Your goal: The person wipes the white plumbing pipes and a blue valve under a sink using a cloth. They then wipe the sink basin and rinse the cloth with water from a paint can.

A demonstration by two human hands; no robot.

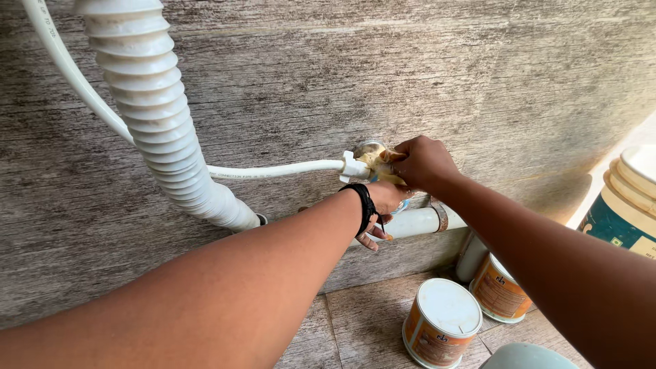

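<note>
My right hand (424,162) grips a valve fitting (370,156) on the grey wall, its fingers smeared with a yellowish paste around the fitting. A thin white hose (273,171) ends in a white plastic nut (353,167) joined to that fitting. My left hand (383,208), with a black band at the wrist, reaches in just below it and is curled, partly hidden behind the wrist; what it holds is unclear. A white drain pipe (420,222) with a metal clamp runs along the wall under both hands.
A thick white corrugated hose (154,116) hangs down the wall at left. Two orange cans with white lids (441,321) (499,290) stand on the tiled floor at lower right. A large teal and cream bucket (625,212) stands at the right edge.
</note>
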